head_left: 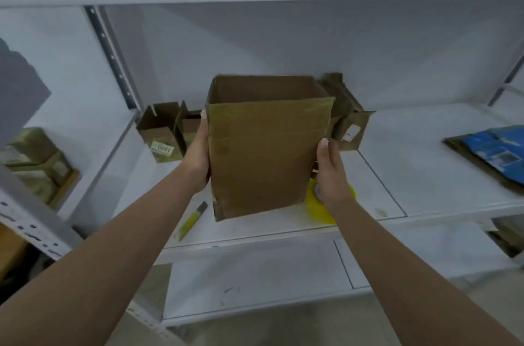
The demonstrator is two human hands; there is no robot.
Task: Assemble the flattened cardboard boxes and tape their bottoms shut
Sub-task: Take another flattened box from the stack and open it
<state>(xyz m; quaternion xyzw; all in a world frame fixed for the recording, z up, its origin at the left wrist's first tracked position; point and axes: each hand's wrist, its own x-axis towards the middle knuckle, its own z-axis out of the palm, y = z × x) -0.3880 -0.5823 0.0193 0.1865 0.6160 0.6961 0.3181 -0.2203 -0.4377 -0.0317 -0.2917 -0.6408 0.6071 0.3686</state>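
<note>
An opened-up brown cardboard box (263, 153) stands upright above the white shelf (368, 184), its open top facing up. My left hand (198, 155) holds its left side with fingers wrapped behind the wall. My right hand (330, 172) holds its right side the same way. A yellow roll of tape (313, 205) lies on the shelf just behind my right hand, partly hidden. A yellow-green utility knife (190, 221) lies on the shelf at the box's lower left.
Assembled small boxes (161, 130) stand at the back left of the shelf, another (350, 124) at the back right. A blue-printed flat package (496, 153) lies far right. A lower shelf (255, 283) sits below; more boxes (37, 164) fill the left rack.
</note>
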